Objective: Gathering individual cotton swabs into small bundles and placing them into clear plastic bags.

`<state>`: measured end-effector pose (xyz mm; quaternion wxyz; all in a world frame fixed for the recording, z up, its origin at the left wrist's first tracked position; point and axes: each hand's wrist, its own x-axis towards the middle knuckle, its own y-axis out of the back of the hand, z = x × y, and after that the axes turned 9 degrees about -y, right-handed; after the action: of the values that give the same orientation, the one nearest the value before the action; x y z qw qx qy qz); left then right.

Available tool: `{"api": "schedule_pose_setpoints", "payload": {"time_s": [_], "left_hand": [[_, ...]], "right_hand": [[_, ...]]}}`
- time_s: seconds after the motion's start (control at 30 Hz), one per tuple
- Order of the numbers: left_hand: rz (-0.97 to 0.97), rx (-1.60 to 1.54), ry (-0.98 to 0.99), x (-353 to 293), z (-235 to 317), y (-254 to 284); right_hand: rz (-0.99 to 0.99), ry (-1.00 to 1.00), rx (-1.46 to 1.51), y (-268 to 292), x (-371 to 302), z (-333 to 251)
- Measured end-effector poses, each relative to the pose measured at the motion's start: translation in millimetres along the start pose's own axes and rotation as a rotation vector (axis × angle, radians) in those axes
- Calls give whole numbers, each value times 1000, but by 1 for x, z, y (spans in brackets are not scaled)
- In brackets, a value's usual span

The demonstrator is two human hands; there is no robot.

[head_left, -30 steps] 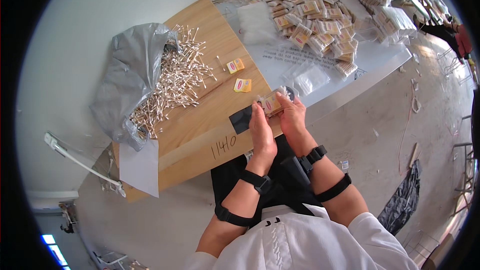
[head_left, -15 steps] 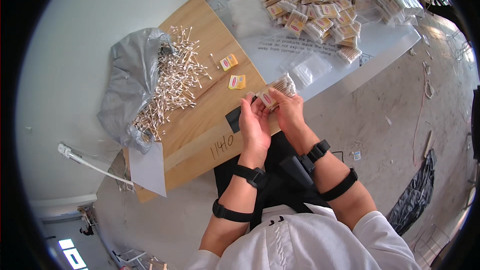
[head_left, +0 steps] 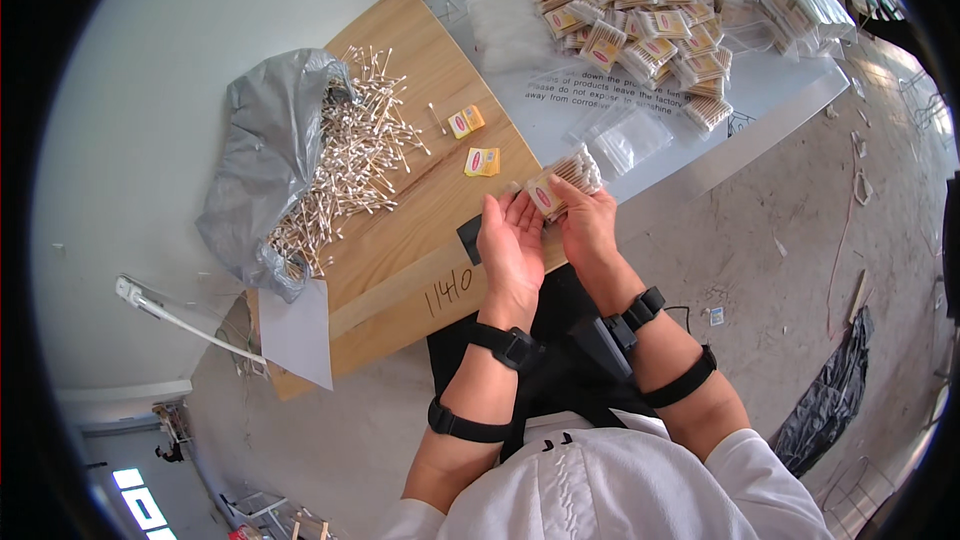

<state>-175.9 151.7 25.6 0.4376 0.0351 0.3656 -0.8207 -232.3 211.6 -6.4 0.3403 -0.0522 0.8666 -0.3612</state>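
I hold a small clear packet of cotton swabs (head_left: 562,180) between my two hands, above the near edge of the wooden board (head_left: 400,230). My left hand (head_left: 510,245) is palm up with the fingers half open, and its fingertips touch the lower end of the packet. My right hand (head_left: 588,225) closes around the packet from the right side, the thumb on top near the little oval label (the label is red and yellow).

On the board, to my left, a grey plastic bag (head_left: 262,170) lies open and a heap of loose cotton swabs (head_left: 345,165) spills out of it. Two small yellow label cards (head_left: 475,142) lie on the wood just beyond my hands. An empty clear zip bag (head_left: 625,138) lies on the white sheet (head_left: 590,80), near the packet. Farther away on that sheet is a big pile of filled swab packets (head_left: 640,30).
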Motion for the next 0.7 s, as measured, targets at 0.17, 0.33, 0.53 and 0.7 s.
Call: {"api": "schedule_pose_setpoints", "payload": {"time_s": [0.17,0.33,0.53,0.7], "left_hand": [[-109,35,1,2,2,3],[-53,125,28,-3,8,12],[-140,234,41,-9,5,10],[-165,138,114,-10,12,7]], "right_hand": [[-1,-29,-2,-2,3,1],[114,92,98,10,7,-16],[47,-47,148,19,21,-10],[94,-75,86,19,22,-11]]}}
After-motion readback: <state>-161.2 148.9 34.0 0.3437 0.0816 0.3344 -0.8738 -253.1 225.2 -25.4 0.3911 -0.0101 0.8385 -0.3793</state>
